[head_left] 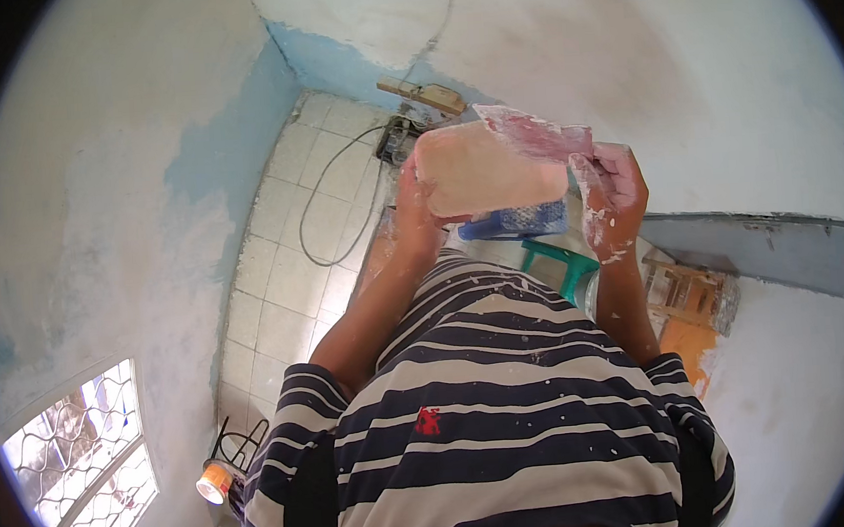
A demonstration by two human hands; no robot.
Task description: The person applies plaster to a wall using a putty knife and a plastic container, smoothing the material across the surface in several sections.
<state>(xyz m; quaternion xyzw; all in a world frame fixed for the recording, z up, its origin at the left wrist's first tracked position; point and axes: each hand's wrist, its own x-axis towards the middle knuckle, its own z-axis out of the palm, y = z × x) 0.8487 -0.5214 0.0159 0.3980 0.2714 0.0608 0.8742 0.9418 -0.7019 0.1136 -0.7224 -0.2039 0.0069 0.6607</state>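
My left hand [418, 210] grips the left edge of a flat, rounded board [489, 171] with a pinkish-beige face, held up in front of my chest. In my right hand [613, 191] is a reddish putty spreader [535, 136] smeared with white. Its blade lies over the board's far right part; whether the two touch, I cannot tell. White paste coats the right thumb and fingers. Just under the board a blue mesh-sided basket [517, 222] shows in part, the rest hidden.
Below the basket is a green plastic stool [564, 263]. A looped cable [303, 218] runs over the tiled floor [261, 265] to a dark device [397, 141]. Wooden pieces [430, 96] lie by the far patchy wall [563, 38]. A barred window [84, 463] is at left.
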